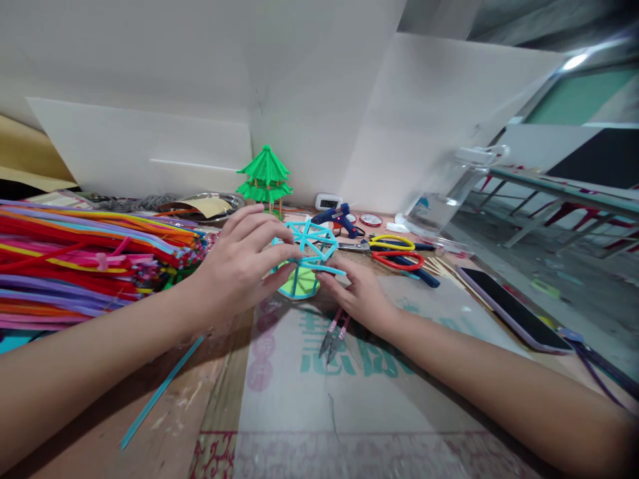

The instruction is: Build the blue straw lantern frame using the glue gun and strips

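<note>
**Left hand (244, 256) on blue frame (312, 246), right hand (362, 293) on blue strip (338, 270)**

Clock centred on the frame, left to right:
- Fuzzy-stem bundles (74, 256), many colours, heaped at 9 on the bench (184, 406).
- Loose blue stem (160, 396) between 7 and 8, touching neither hand.
- Metal dish (233, 197) at 10, cream piece (212, 207) over it; other contents can't be made out.
- Left grip: nearly closed, fingertips and thumb pinching the frame's near-left edge. Frame sits at that hand's 3.
- Green pagoda model (267, 169) upright at 11, behind the left hand.
- Frame: mid-bench between the hands, open spoked top, green base disc (302, 286) below. Can't tell if it's lifted.
- Right grip: thumb and forefinger closed on the strip, which crosses the frame's near side. Frame at that hand's 10.
- Snips (333, 338) at 5, blades toward 6.
- Glue gun (348, 223) between 1 and 2.
- Yellow-handled scissors (394, 241) and red-handled scissors (398, 259) at 3.
- Clear bottle (434, 209) at 2, white lid on; fill level unclear.
- Phone (509, 306) between 3 and 4, screen dark.
</note>
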Demonstrator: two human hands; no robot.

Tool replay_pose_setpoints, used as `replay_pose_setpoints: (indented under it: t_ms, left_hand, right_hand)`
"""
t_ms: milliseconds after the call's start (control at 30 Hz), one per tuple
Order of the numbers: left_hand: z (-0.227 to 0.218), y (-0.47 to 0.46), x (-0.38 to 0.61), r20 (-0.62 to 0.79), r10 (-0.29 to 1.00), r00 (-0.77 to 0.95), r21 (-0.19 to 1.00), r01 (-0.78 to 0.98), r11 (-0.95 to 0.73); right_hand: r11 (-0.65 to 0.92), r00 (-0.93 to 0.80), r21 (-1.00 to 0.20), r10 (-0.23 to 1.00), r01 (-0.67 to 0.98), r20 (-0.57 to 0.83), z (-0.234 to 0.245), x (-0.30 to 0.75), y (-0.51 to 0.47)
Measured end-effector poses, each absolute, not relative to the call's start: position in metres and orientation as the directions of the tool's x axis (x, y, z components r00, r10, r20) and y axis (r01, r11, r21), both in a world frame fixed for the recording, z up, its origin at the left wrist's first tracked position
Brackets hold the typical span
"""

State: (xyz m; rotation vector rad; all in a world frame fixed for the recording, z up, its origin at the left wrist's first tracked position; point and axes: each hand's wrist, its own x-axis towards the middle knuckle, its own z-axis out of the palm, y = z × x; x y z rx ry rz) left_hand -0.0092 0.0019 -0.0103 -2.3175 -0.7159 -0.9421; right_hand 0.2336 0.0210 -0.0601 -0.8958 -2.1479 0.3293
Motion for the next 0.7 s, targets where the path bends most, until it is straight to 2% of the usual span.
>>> replay_pose_setpoints:
  t_ms: [267, 400, 567, 667, 700]
  left_hand:
    - [-0.013, 0.004, -0.011, 0.732, 0.221, 0.645, -0.335, 0.622, -0.708]
    - [-0.014, 0.004, -0.011, 0.727, 0.218, 0.651, -0.346, 0.621, -0.703]
    - [-0.012, 0.003, -0.011, 0.725, 0.234, 0.648, -0.316, 0.615, -0.723]
    - [-0.012, 0.006, -0.012, 0.728, 0.259, 0.634, -0.256, 0.602, -0.756]
    - [-0.013, 0.007, -0.012, 0.735, 0.267, 0.623, -0.227, 0.597, -0.77]
  right_hand:
    - [0.716, -0.454, -0.486, 0.695, 0.501, 0.557, -0.058, 0.234, 0.021]
    - [0.71, -0.43, -0.538, 0.704, 0.455, 0.565, -0.062, 0.232, 0.019]
    - [0.696, -0.233, -0.642, 0.715, 0.321, 0.659, -0.057, 0.237, 0.018]
    - [0.733, -0.141, -0.629, 0.672, 0.259, 0.727, -0.023, 0.255, -0.001]
    - [0.739, -0.139, -0.606, 0.66, 0.293, 0.738, -0.01, 0.264, -0.015]
